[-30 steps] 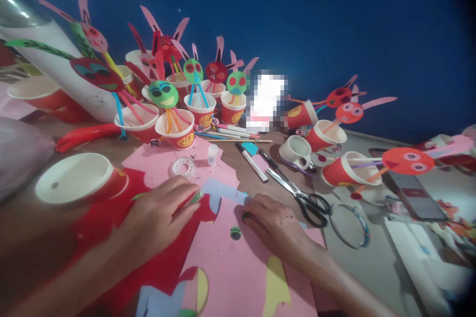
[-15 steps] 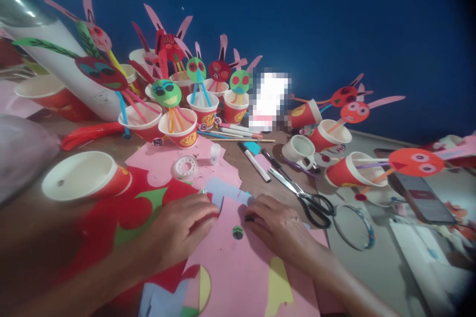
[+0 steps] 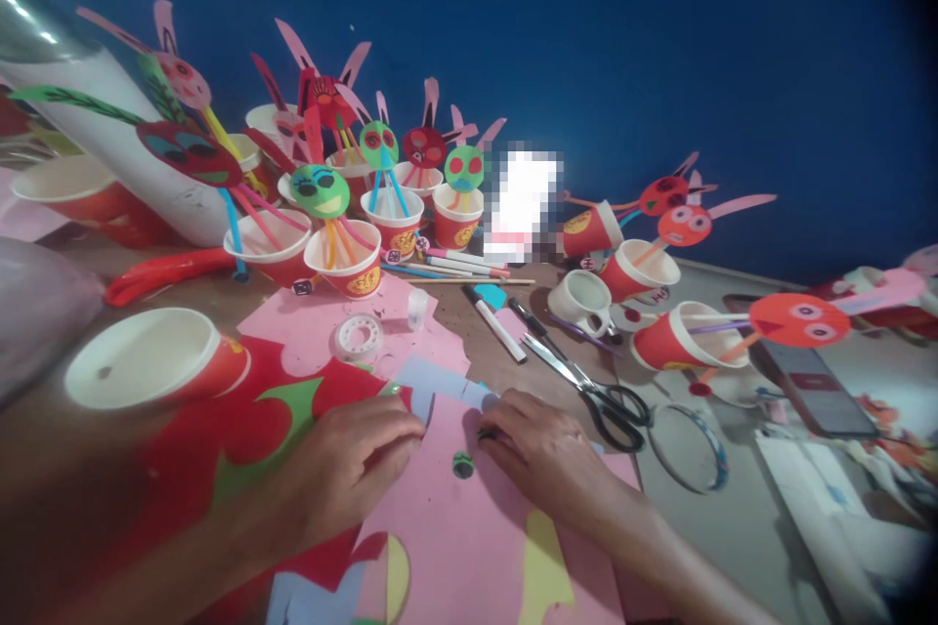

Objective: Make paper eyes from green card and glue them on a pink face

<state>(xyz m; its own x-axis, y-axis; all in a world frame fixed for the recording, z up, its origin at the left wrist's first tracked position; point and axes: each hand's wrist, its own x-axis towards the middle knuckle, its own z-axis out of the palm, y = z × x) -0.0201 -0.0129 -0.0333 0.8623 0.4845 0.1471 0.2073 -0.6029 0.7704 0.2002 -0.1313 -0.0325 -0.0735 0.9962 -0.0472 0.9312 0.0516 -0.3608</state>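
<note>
My left hand (image 3: 344, 469) lies with its fingers curled at the left edge of a pink paper sheet (image 3: 469, 537). What its fingers hold, if anything, is hidden. My right hand (image 3: 546, 454) rests on the same sheet, fingertips pinched on a small dark round piece (image 3: 485, 433). A small green and black paper disc (image 3: 462, 464) lies on the pink sheet between the two hands. Under the left hand lies a red sheet with a green shape (image 3: 256, 430).
Scissors (image 3: 605, 398), a marker (image 3: 498, 324), a tape roll (image 3: 358, 337) and a white mug (image 3: 586, 298) lie beyond the hands. A red paper cup (image 3: 147, 371) lies on its side at left. Several cups with straw-mounted paper faces (image 3: 341, 259) stand behind. A phone (image 3: 813, 376) and a ring (image 3: 689, 446) lie at right.
My left hand has slid right and nearer, off the red sheet to the pink sheet's edge, uncovering the green shape. My right hand has barely moved.
</note>
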